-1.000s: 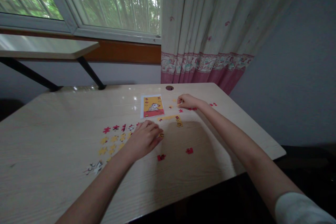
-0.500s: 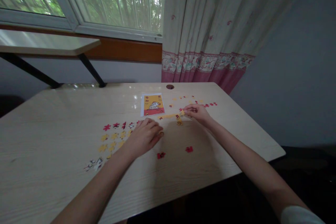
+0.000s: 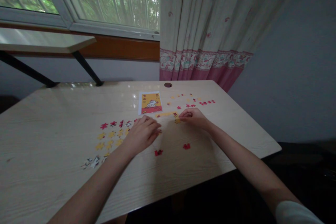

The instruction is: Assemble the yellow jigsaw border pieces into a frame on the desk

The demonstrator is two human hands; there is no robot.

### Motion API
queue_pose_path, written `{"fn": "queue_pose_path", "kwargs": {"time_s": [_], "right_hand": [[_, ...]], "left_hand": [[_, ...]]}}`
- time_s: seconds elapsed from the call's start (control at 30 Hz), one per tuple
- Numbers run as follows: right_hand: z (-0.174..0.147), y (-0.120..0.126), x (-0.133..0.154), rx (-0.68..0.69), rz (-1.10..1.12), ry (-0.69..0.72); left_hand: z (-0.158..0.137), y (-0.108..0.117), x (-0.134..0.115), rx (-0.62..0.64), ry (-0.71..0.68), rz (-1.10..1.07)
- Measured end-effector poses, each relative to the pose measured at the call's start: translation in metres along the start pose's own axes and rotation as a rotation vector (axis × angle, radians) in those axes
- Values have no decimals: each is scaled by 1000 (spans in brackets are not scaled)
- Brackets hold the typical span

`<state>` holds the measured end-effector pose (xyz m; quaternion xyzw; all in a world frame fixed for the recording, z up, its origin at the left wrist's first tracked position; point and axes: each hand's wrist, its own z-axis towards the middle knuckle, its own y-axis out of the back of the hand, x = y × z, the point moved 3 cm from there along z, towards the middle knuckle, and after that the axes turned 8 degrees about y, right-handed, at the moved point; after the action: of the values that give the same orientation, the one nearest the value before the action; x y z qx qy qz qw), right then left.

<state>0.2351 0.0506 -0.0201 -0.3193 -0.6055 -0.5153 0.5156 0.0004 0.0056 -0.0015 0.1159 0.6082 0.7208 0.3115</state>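
My left hand (image 3: 143, 132) is over the table, its fingers loosely bent and a little apart, with nothing visible in it. A small dark-marked piece shows at its fingertips, partly hidden. My right hand (image 3: 194, 118) has thumb and fingers pinched on a yellow puzzle piece, mostly hidden by the fingertips. Those fingertips are at the right end of a joined yellow puzzle strip (image 3: 166, 114). Just below that end lies another yellow piece (image 3: 177, 121). Two red puzzle pieces, one dark-marked (image 3: 158, 153) and one to its right (image 3: 186, 146), lie nearer me.
A picture card of a white animal (image 3: 150, 103) lies behind the strip. Rows of loose red, yellow and white pieces (image 3: 100, 145) lie at left, partly under my left arm. More red pieces (image 3: 203, 103) lie at far right. A raised shelf (image 3: 47, 43) stands at the back left.
My right hand has moved slightly down and left with the yellow puzzle piece, now hidden at its fingertips. The left hand stays almost in place. The whole view has shifted slightly.
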Motion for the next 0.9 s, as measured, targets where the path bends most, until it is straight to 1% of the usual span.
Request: {"fn": "queue_pose_path", "kwargs": {"time_s": [0.1,0.2,0.37,0.5,0.6,0.7,0.9], "right_hand": [[-2,-1,-2,76,-74,-37],[-4,-3,-1,105,-159,-41],[-8,-2,8,86,-452,80],[-8,-1,12,111,-490,137],[-8,-1,11,163,-506,166],[-7,-2,10,209,-553,238],[-8,-2,13,207,-662,350]], "left_hand": [[0,0,0,0,-4,-10],[0,0,-1,-9,-6,-26],[1,0,-2,6,5,9],[1,0,0,-7,73,57],[2,-2,3,-16,144,124],[2,-3,5,-2,204,196],[4,-4,6,25,253,225]]}}
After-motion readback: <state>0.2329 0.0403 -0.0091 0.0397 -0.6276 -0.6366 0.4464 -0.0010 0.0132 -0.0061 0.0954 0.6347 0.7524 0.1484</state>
